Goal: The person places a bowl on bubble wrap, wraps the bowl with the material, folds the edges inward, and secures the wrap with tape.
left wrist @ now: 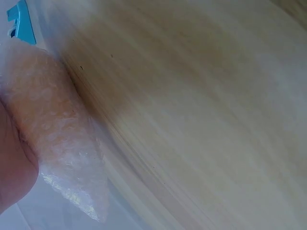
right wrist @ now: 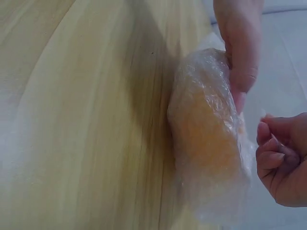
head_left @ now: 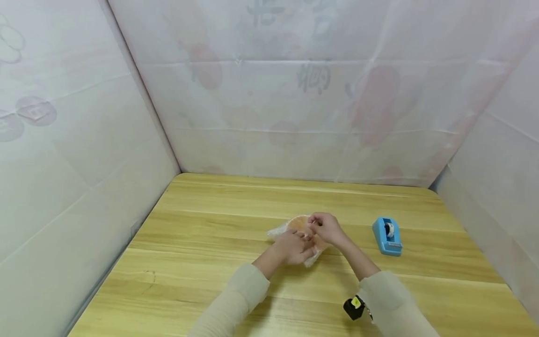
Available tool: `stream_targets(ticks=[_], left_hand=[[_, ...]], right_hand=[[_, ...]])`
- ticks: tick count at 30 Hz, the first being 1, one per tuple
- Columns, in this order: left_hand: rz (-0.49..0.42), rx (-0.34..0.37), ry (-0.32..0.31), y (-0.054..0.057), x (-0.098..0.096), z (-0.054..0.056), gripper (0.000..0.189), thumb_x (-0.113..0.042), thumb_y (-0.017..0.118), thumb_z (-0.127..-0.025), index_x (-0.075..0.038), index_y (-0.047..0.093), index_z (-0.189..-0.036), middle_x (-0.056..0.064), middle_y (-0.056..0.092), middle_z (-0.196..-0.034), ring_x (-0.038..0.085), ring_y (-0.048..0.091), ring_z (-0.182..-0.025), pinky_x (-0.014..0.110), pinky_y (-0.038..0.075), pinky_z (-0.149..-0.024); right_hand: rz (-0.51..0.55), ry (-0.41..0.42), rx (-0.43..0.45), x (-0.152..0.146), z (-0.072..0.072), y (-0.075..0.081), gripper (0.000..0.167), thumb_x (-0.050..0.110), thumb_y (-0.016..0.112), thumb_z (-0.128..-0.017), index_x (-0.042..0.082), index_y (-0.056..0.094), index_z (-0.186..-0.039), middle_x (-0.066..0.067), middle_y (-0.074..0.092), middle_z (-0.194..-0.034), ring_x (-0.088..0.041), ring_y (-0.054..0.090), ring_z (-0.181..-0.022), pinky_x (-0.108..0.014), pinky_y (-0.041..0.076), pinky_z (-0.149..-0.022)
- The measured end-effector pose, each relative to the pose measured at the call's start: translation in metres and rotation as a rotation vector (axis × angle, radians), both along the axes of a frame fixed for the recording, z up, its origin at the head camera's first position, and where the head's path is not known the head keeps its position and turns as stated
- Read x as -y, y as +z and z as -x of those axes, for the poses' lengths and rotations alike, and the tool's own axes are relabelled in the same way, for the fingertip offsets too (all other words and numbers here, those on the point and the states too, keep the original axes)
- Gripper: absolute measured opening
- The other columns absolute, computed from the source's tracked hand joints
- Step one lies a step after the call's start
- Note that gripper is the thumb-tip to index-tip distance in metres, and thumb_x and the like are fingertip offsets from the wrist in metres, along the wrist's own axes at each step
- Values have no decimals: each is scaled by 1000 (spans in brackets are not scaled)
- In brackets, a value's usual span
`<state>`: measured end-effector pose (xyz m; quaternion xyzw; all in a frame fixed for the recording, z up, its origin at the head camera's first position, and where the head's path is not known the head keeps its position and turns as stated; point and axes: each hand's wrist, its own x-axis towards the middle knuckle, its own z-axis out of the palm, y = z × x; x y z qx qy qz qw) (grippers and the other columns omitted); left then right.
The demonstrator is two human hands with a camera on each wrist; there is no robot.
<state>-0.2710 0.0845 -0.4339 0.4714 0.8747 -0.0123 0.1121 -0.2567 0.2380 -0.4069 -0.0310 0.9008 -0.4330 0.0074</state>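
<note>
An orange, rounded object [head_left: 298,223] lies on the table, wrapped in clear bubble wrap [head_left: 277,230]. My left hand [head_left: 291,247] rests on top of the bundle with its fingers spread over the wrap, pressing it. Just above the far right side of the bundle is my right hand [head_left: 326,228], thumb and forefinger pinched together, the other fingers curled. A small whitish, see-through bit, like a piece of tape [right wrist: 263,113], shows at those fingertips in the right wrist view. The wrapped bundle's side [left wrist: 53,110] fills the left of the left wrist view.
A blue tape dispenser [head_left: 387,236] with a white roll stands to the right on the wooden table [head_left: 189,262]. A small black box with a yellow label [head_left: 354,307] is beside the right sleeve. Pale printed cloth walls [head_left: 269,117] enclose the table's back and sides.
</note>
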Motion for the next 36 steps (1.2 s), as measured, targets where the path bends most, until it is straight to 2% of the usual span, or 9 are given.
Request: stream_targets(ticks=[3, 6, 11, 14, 19, 22, 28, 33, 36], left_hand=[[14, -9, -1, 1, -1, -1, 55, -47, 12, -100, -21, 36, -143, -6, 36, -147, 12, 30, -139, 36, 22, -116], [19, -15, -4, 1, -2, -1, 54, -46, 14, -100, -21, 36, -143, -6, 37, -147, 12, 31, -138, 35, 23, -115], [16, -44, -12, -1, -4, -2, 53, -45, 18, -100, -20, 44, -139, -4, 44, -143, 12, 34, -136, 32, 25, -114], [14, -71, -21, -3, -5, -1, 52, -45, 19, -100, -21, 49, -135, -4, 49, -139, 11, 37, -134, 30, 26, -113], [-19, -107, -41, -3, -5, -2, 49, -44, 21, -100, -22, 56, -128, -3, 58, -129, 10, 44, -128, 29, 29, -111], [-27, -115, -47, -2, -5, -3, 49, -43, 21, -100, -22, 58, -125, -3, 57, -131, 9, 43, -128, 28, 30, -109], [-27, -134, -62, -2, -5, -4, 47, -43, 24, -100, -23, 60, -124, -4, 54, -134, 8, 38, -133, 25, 26, -112], [-40, -154, -84, -6, -4, -2, 46, -43, 25, -100, -23, 56, -128, -4, 49, -139, 8, 35, -135, 22, 23, -114], [-77, -170, -120, -9, -2, -1, 45, -40, 28, -101, -20, 63, -119, -2, 58, -130, 10, 41, -131, 23, 25, -114]], right_hand=[[-58, 41, 17, 7, 5, -1, 7, -3, 56, -87, -4, 61, -83, -13, 55, -66, -13, 47, -59, -21, 40, -52], [-97, 38, 41, 12, 8, -4, 8, -5, 56, -86, -3, 60, -79, -11, 54, -66, -13, 46, -59, -22, 39, -53], [-101, -17, 81, 17, 10, -11, 10, -6, 57, -84, -3, 58, -75, -10, 54, -64, -13, 47, -57, -23, 40, -51], [-122, -51, 75, 20, 11, -16, 12, -6, 58, -83, -2, 58, -72, -7, 54, -61, -11, 47, -53, -21, 40, -48], [-231, -82, 60, 26, 11, -19, 22, -9, 53, -82, 2, 53, -64, -3, 48, -55, -11, 41, -49, -19, 34, -45], [-278, -98, 69, 28, 11, -20, 30, -10, 49, -82, 7, 45, -58, -1, 41, -52, -11, 37, -48, -19, 29, -44], [-294, -136, 74, 30, 10, -24, 38, -4, 48, -85, 12, 34, -54, 1, 32, -49, -11, 29, -45, -19, 24, -42], [-336, -171, 88, 33, 9, -24, 40, 4, 53, -87, 13, 36, -52, 1, 34, -49, -11, 32, -44, -19, 24, -40], [-343, -188, 97, 36, 9, -24, 40, 11, 57, -88, 12, 38, -53, 1, 36, -49, -11, 33, -44, -19, 25, -40]])
